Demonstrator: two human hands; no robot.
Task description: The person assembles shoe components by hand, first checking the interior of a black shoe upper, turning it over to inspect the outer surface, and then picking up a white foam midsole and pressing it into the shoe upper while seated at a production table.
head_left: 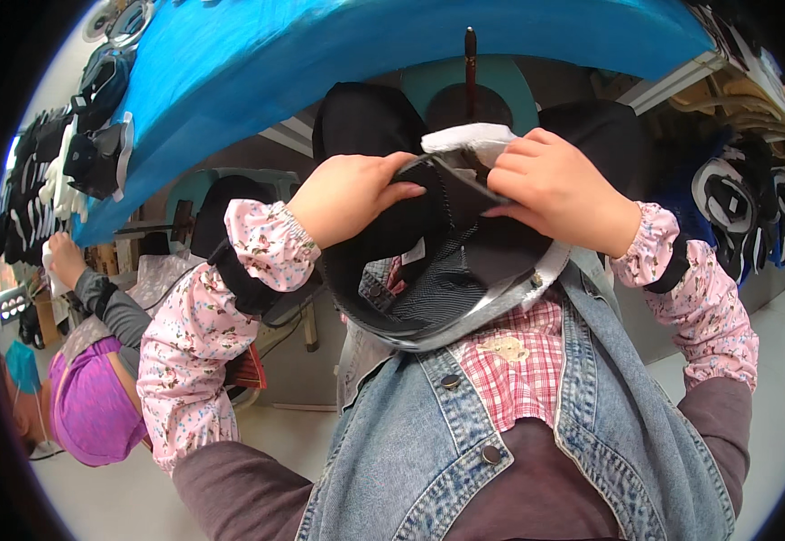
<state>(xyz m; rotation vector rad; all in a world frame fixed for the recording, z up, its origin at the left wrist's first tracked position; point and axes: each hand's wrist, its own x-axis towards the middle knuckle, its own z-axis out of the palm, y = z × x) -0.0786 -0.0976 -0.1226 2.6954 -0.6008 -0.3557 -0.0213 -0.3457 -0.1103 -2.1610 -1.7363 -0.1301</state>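
A black fabric piece (437,284), open like a cap or a band, hangs between my hands. Its inside has a striped or mesh lining, and a white strip edges part of it. My left hand (347,194) pinches its upper rim between thumb and fingers. On the other side my right hand (555,189) is closed on the same rim, fingers curled, their tips partly hidden. A white padded end (469,138) sticks up beside my right fingers; whether it belongs to the piece, I cannot tell. Beyond my hands, a slim dark-red rod with a metal tip (471,72) stands upright.
A blue-covered table (320,54) runs across the far side. Black and white fabric pieces pile up at its left end (99,158), and more hang at the right (726,194). A person in purple (99,397) works at the left, one hand at a white item.
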